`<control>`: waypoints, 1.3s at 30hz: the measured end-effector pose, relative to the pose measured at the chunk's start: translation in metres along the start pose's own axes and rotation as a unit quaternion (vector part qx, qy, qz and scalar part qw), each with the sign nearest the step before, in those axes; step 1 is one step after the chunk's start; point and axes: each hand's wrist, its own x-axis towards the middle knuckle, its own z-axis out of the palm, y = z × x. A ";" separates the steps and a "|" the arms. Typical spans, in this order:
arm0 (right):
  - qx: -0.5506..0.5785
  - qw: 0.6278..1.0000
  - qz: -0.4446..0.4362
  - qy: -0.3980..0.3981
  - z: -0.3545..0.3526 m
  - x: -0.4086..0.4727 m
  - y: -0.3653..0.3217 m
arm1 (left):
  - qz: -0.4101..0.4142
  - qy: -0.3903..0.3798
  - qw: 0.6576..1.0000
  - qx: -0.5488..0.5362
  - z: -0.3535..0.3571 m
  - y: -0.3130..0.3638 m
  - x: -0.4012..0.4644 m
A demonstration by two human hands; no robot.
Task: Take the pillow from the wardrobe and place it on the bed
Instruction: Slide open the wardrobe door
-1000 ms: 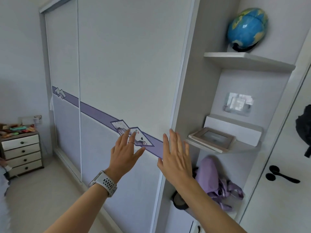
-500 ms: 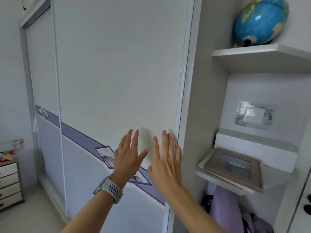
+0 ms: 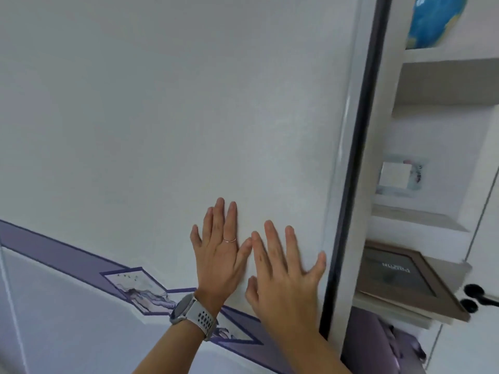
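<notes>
- Left hand (image 3: 220,255) and right hand (image 3: 283,276) are lying flat, fingers spread, against the wardrobe door (image 3: 189,117), gripping nothing.
- A dark gap is showing beside the door's right edge.
- Pillow is not showing; whether it is behind the door, I cannot tell.

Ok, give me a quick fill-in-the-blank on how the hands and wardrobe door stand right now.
Both hands lie ____ against the wardrobe door.
The left hand wears a ring and, at the wrist, a ____.
The right hand has its little finger at the door's ____ edge.
The shelf unit's top shelf holds a ____.

Missing words: flat; watch; right; globe
</notes>
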 end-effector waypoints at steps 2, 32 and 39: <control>-0.015 1.000 -0.005 0.011 0.011 0.005 -0.014 | 0.019 -0.001 1.000 -0.022 0.000 -0.010 0.002; 0.208 0.977 -0.032 0.004 0.042 0.073 -0.217 | 0.030 -0.003 0.997 -0.069 -0.100 -0.203 0.067; 0.183 0.982 -0.036 -0.031 0.066 0.095 -0.256 | 0.058 -0.018 0.998 -0.036 -0.097 -0.219 0.096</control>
